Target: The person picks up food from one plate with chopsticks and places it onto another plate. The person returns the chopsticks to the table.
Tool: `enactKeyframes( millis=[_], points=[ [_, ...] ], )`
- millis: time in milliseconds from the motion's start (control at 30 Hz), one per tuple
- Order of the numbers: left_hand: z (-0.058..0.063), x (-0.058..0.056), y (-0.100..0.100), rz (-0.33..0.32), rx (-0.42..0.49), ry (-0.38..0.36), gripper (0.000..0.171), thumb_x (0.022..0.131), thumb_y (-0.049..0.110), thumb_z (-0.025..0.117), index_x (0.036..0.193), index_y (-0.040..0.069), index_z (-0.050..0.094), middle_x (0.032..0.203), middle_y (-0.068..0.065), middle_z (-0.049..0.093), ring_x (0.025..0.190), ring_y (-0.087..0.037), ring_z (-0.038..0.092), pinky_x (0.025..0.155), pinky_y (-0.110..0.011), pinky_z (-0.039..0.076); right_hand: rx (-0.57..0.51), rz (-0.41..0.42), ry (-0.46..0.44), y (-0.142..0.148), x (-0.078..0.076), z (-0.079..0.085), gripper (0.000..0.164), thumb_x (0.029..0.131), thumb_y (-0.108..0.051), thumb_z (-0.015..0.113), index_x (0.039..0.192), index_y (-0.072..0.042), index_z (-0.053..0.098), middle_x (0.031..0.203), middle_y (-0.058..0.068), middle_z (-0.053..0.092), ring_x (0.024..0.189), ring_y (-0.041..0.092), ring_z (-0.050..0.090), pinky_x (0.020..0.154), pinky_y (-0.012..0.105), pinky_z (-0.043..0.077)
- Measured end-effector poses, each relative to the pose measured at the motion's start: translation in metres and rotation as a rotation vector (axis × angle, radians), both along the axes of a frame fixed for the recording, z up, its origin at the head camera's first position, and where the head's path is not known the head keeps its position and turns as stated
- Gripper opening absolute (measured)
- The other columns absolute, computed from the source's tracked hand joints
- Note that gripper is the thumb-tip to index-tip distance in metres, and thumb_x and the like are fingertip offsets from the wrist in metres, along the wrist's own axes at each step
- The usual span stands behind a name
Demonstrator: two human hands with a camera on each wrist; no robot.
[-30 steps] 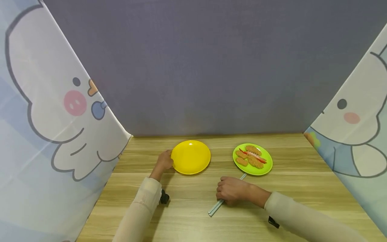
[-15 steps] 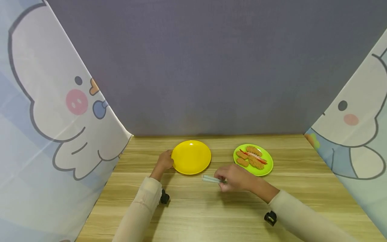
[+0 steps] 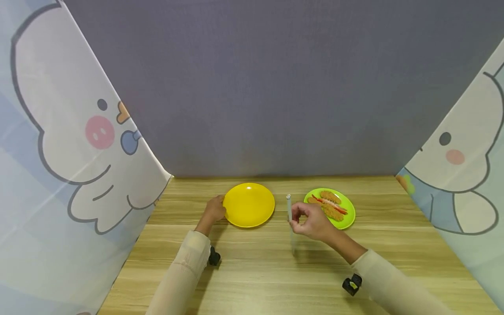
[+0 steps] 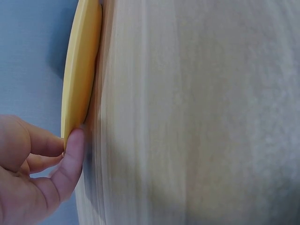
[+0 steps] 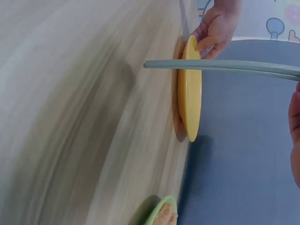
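Glossy, smooth plastic-looking yellow plate [image 3: 249, 206], wood-grained tabletop [image 3: 252, 275], matt cloth-like backdrop [image 3: 252, 87]

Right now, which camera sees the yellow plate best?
The head view shows the yellow plate best: nearly its whole round top is visible. The left wrist view shows just part, edge-on; the right wrist view shows it side-on, with the chopsticks in front.

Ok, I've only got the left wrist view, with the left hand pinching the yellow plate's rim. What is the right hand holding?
Observer: The right hand holds chopsticks, roughly upright in the head view.
Operator: Is there a second plate?
Observer: Yes, a green plate, to the right of the yellow plate.
Operator: Anything on it?
Observer: Yes, breaded-looking pieces, with something red and white lying among them.
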State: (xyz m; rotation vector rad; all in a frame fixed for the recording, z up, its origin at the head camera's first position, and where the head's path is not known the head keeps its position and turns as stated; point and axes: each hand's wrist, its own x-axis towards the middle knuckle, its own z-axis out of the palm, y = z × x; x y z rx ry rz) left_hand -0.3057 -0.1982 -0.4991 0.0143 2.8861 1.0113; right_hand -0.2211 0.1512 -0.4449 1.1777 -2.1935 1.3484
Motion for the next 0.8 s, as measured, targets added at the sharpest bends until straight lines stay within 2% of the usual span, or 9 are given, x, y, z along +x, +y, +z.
enactKeyframes(
  millis=[200,367,467,533,667,800],
  points=[
    [0.001,0.001,0.001,0.007,0.029,-0.02,0.059,0.086,-0.011,0.051,0.144,-0.001,0.054,0.128,-0.026,0.065,0.077,-0.025,0.069,0.061,-0.03,0.061,-0.031,-0.015,-0.012,0.0,0.003,-0.006,0.024,0.067,0.016,0.069,0.08,-0.003,0.062,0.067,0.004,0.061,0.065,0.003,0.056,0.054,0.029,0.055],
    [0.002,0.002,0.001,0.005,0.037,-0.016,0.057,0.086,-0.011,0.051,0.143,-0.002,0.054,0.124,-0.026,0.066,0.071,-0.022,0.069,0.059,-0.029,0.061,-0.047,-0.015,-0.02,-0.002,0.017,0.012,0.021,0.068,0.017,0.066,0.079,0.0,0.06,0.067,0.008,0.062,0.065,0.005,0.057,0.053,0.038,0.056],
    [0.003,0.002,0.002,0.01,0.05,-0.029,0.057,0.087,-0.012,0.051,0.143,-0.002,0.054,0.124,-0.026,0.066,0.073,-0.023,0.069,0.06,-0.03,0.062,-0.058,-0.003,-0.027,-0.001,0.022,0.021,0.02,0.069,0.018,0.065,0.078,0.001,0.061,0.069,0.009,0.064,0.065,0.006,0.057,0.054,0.036,0.056],
    [0.003,0.003,0.002,0.016,0.059,-0.035,0.057,0.088,-0.012,0.05,0.143,-0.002,0.054,0.125,-0.026,0.065,0.076,-0.024,0.07,0.061,-0.03,0.062,-0.063,0.006,-0.025,0.001,0.02,0.017,0.022,0.069,0.02,0.064,0.078,0.001,0.06,0.071,0.01,0.065,0.066,0.008,0.058,0.056,0.032,0.056],
    [0.003,0.004,0.002,0.025,0.068,-0.039,0.057,0.087,-0.012,0.05,0.143,-0.002,0.054,0.128,-0.027,0.065,0.081,-0.028,0.072,0.061,-0.03,0.063,-0.074,0.031,-0.011,0.008,0.011,-0.001,0.025,0.07,0.022,0.063,0.084,0.002,0.061,0.075,0.013,0.066,0.069,0.008,0.061,0.06,0.024,0.056],
    [0.004,0.003,0.003,0.025,0.063,-0.043,0.057,0.086,-0.012,0.05,0.142,-0.004,0.054,0.129,-0.028,0.064,0.084,-0.029,0.073,0.061,-0.03,0.063,-0.07,0.019,-0.014,0.014,0.005,-0.013,0.025,0.074,0.02,0.062,0.09,0.0,0.062,0.078,0.015,0.066,0.072,0.003,0.06,0.062,0.023,0.056]
  ],
)
